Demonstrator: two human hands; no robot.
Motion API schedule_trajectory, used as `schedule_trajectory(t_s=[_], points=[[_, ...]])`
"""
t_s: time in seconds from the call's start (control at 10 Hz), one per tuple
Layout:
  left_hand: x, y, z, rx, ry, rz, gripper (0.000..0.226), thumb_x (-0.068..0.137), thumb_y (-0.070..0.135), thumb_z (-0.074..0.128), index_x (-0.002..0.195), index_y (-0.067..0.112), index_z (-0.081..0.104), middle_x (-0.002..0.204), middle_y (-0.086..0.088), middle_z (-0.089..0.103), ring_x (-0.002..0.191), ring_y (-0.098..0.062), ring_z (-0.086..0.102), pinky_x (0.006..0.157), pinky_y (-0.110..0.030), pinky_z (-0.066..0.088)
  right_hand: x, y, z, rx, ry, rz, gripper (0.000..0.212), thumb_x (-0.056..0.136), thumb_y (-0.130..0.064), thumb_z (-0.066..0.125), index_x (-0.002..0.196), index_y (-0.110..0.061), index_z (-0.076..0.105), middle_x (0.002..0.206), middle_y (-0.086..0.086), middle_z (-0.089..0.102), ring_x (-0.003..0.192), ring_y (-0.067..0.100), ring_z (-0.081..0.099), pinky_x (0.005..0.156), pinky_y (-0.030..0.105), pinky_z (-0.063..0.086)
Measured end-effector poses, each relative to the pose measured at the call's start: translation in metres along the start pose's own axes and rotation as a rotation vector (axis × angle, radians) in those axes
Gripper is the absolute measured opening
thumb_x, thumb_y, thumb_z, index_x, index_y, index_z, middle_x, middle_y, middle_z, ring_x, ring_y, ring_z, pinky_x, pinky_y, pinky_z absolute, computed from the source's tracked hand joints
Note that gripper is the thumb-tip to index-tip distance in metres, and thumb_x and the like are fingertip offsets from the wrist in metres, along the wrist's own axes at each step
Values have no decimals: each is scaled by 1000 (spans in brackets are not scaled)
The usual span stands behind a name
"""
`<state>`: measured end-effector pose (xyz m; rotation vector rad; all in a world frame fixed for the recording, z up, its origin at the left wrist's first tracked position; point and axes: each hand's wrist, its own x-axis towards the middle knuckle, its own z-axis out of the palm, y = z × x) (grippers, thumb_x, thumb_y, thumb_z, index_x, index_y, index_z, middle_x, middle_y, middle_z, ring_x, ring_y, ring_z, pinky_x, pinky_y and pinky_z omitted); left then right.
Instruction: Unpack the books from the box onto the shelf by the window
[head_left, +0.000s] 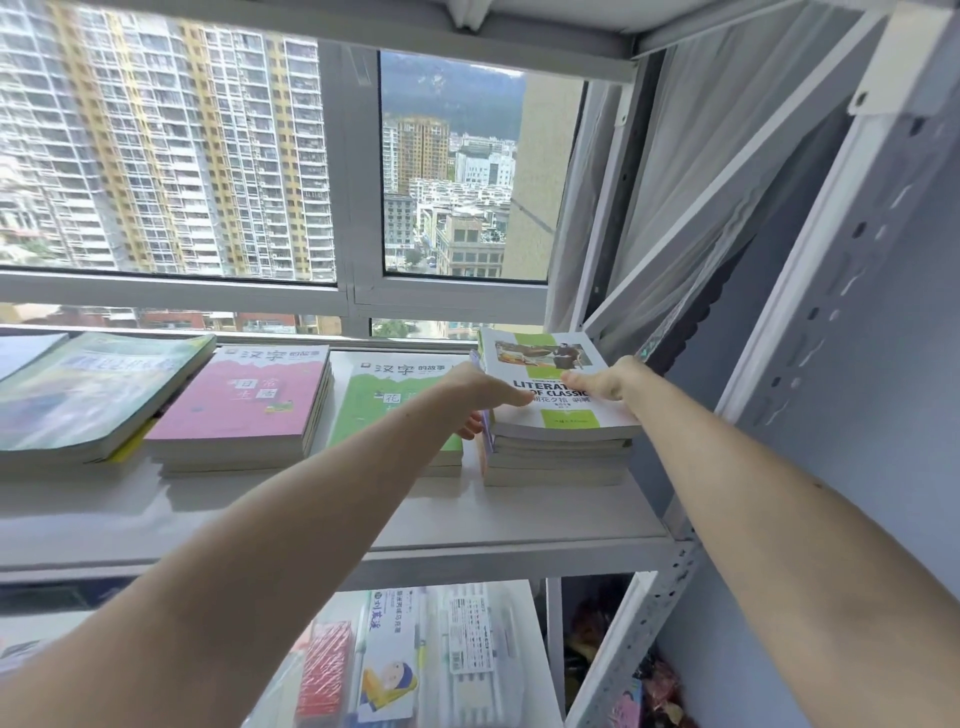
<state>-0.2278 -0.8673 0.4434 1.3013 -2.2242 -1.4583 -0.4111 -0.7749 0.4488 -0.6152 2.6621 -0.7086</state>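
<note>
We are looking at a white shelf board (519, 525) running along under the window (208, 156). Lying flat on it, taking the white-and-green book pile (558, 457) at the right end as our landmark: just left of that pile a green-covered stack (384, 395) is sitting, left of that a pink-covered stack (244, 405), and farthest from the pile a larger pale green book (88, 389) is resting on a yellow-edged one (132, 441).
</note>
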Motion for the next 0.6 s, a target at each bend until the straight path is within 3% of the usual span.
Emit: schedule_trajectory(t_s=[0.1, 0.2, 0.3, 0.4, 0.6], points=[[-4, -4, -6, -21, -8, 22, 74, 76, 45, 80, 123, -5, 51, 86, -17, 60, 79, -26, 65, 75, -36, 58, 0, -3, 2, -17, -1, 14, 109, 68, -68, 75, 145, -1, 35, 147, 15, 44, 127, 33, 49, 77, 36, 37], [-9, -9, -15, -33, 11, 50, 70, 79, 43, 78, 122, -5, 52, 84, -15, 59, 74, -23, 63, 75, -35, 57, -3, -9, 5, -82, 38, -5, 106, 69, -68, 74, 142, 1, 40, 143, 15, 47, 126, 34, 50, 77, 36, 39], [-13, -14, -26, -53, 8, 69, 65, 81, 41, 77, 121, -5, 53, 92, -15, 61, 82, -24, 65, 76, -34, 57, -4, -14, 8, -125, 105, -43, 97, 71, -68, 73, 135, 1, 47, 137, 16, 53, 122, 36, 53, 78, 37, 43], [-22, -21, -53, -55, 9, 87, 59, 82, 37, 77, 119, -3, 54, 105, -18, 64, 89, -25, 64, 76, -34, 57, -12, -28, 11, -229, 231, -49, 88, 74, -75, 62, 126, -5, 56, 134, 18, 55, 121, 40, 52, 96, 44, 45], [-37, -50, -117, -102, 69, 114, 57, 82, 35, 78, 120, -2, 56, 99, -11, 62, 85, -21, 61, 80, -36, 55, -37, -60, 15, -293, 368, -29, 92, 76, -72, 63, 136, -3, 49, 141, 22, 47, 130, 40, 44, 103, 47, 40]])
